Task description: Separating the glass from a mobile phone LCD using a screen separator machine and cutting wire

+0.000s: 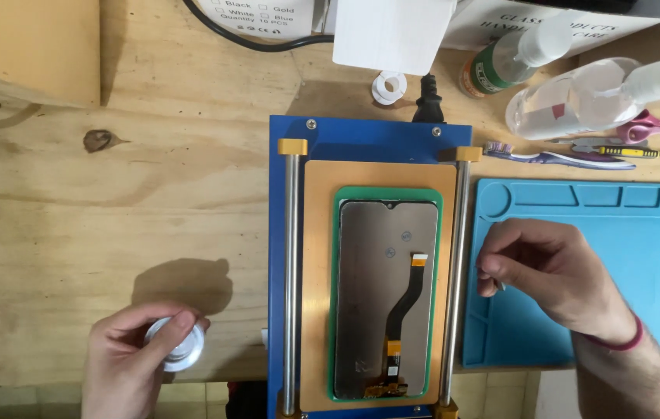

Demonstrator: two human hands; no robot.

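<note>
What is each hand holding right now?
Left hand: closed on a white spool.
Right hand: fingers pinched; what they hold cannot be told.

We look down on a pale plywood bench (113,202) with a dark knot at upper left; a wooden block (27,46) sits in the top-left corner, tiled floor (20,399) showing along the bottom edge under even light.
</note>
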